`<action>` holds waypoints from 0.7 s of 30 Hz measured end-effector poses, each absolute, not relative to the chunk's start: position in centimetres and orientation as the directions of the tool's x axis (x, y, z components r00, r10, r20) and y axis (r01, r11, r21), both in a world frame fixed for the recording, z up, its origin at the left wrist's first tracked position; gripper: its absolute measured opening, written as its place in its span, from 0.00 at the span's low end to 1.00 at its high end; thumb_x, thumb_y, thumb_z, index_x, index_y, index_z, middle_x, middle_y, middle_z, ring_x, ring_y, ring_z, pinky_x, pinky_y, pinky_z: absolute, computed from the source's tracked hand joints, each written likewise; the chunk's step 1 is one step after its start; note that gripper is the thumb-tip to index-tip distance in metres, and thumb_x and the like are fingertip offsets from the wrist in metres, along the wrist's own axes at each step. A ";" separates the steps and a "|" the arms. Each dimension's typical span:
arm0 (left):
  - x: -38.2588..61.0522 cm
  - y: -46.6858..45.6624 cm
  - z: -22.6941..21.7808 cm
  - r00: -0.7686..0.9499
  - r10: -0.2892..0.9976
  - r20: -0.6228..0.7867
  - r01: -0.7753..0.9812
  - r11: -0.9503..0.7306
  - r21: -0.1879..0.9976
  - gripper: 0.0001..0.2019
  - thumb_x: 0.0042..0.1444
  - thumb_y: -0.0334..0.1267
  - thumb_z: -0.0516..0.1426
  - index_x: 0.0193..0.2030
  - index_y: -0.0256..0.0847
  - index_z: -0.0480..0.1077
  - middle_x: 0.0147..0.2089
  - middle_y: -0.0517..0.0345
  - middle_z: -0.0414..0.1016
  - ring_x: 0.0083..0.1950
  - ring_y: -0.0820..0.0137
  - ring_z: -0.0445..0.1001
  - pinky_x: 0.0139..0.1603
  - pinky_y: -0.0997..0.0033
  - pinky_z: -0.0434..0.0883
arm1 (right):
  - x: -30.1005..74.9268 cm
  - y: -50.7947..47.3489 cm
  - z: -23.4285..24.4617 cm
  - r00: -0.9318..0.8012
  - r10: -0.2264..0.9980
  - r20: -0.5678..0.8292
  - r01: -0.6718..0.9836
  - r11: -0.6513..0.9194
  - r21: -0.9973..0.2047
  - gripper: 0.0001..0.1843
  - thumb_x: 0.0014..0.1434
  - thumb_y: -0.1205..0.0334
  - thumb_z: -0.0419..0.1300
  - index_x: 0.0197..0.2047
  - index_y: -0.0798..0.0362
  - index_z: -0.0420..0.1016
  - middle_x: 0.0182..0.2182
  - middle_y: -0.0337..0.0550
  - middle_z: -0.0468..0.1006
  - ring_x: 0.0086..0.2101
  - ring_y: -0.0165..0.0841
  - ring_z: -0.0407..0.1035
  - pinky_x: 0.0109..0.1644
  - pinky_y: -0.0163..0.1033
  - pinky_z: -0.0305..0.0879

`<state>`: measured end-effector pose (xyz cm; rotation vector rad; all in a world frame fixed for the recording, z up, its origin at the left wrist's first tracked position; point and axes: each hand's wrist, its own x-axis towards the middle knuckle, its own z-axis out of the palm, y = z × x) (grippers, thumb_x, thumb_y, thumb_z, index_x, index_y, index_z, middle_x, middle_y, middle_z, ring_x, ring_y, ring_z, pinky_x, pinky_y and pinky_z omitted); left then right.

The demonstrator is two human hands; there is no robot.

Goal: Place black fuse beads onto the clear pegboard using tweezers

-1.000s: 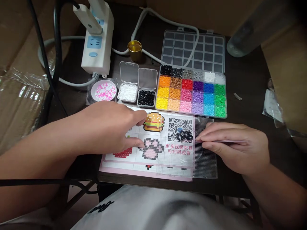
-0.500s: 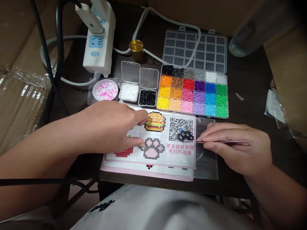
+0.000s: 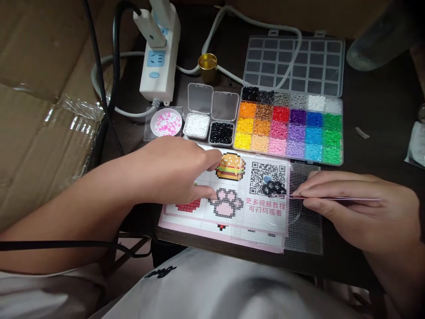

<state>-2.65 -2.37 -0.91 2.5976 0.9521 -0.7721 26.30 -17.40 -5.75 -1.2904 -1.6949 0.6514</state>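
Observation:
My right hand (image 3: 358,208) pinches a pair of thin pinkish tweezers (image 3: 345,199), their tip beside a cluster of black beads (image 3: 274,188). The beads lie on a clear pegboard (image 3: 303,221) over the QR code of a printed pattern sheet (image 3: 206,212). My left hand (image 3: 179,173) rests on the sheet with thumb and index finger apart, holding nothing. Between its fingertips and the pegboard show the burger picture (image 3: 230,166) and the pink paw picture (image 3: 226,204). A second sheet peeks out below.
Behind the sheet stand a sorted bead box (image 3: 288,128), small boxes of white beads (image 3: 196,126) and black beads (image 3: 221,133), and a dish of pink and white beads (image 3: 166,123). A power strip (image 3: 161,62), gold cup (image 3: 207,68) and clear bottle (image 3: 368,51) stand farther back.
The view has shifted, so everything appears farther right. Both hands keep much the same pose, and the tweezers stay beside the black beads.

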 end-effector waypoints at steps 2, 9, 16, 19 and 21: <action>-2.7 -2.4 -1.0 0.641 0.516 -0.568 0.654 -0.754 0.054 0.31 0.53 0.68 0.59 0.58 0.55 0.77 0.31 0.51 0.80 0.34 0.54 0.79 0.32 0.59 0.66 | 26.4 -17.6 -5.9 -0.063 0.945 0.322 0.480 0.311 -0.820 0.12 0.59 0.70 0.75 0.39 0.40 0.90 0.35 0.35 0.89 0.32 0.39 0.85 0.37 0.44 0.88; -2.5 -2.7 -1.0 0.618 0.548 -0.564 0.647 -0.762 -0.031 0.34 0.52 0.70 0.55 0.59 0.55 0.78 0.30 0.52 0.80 0.35 0.55 0.81 0.33 0.58 0.67 | 26.4 -17.3 -6.0 -0.085 0.939 0.334 0.472 0.333 -0.816 0.13 0.58 0.72 0.75 0.41 0.41 0.90 0.35 0.36 0.89 0.32 0.37 0.84 0.36 0.42 0.87; -2.7 -2.5 -1.1 0.611 0.530 -0.589 0.667 -0.745 0.022 0.35 0.51 0.72 0.57 0.57 0.51 0.78 0.29 0.50 0.79 0.33 0.53 0.78 0.33 0.57 0.66 | 26.1 -17.4 -5.7 -0.076 0.945 0.318 0.445 0.317 -0.837 0.16 0.59 0.74 0.74 0.41 0.40 0.89 0.34 0.35 0.89 0.32 0.37 0.83 0.33 0.41 0.85; -2.7 -2.5 -1.0 0.617 0.545 -0.568 0.673 -0.740 0.021 0.34 0.51 0.71 0.57 0.57 0.52 0.78 0.30 0.50 0.79 0.33 0.54 0.78 0.34 0.57 0.67 | 26.1 -17.2 -5.7 -0.079 0.943 0.322 0.437 0.323 -0.839 0.16 0.59 0.74 0.73 0.42 0.40 0.90 0.34 0.35 0.89 0.32 0.37 0.84 0.34 0.40 0.85; -2.7 -2.6 -1.0 0.621 0.546 -0.563 0.663 -0.748 0.006 0.35 0.51 0.71 0.56 0.57 0.53 0.78 0.30 0.50 0.79 0.32 0.54 0.78 0.33 0.56 0.67 | 26.1 -17.0 -5.8 -0.089 0.936 0.339 0.429 0.343 -0.835 0.16 0.58 0.75 0.74 0.42 0.41 0.90 0.33 0.36 0.89 0.32 0.36 0.84 0.33 0.39 0.84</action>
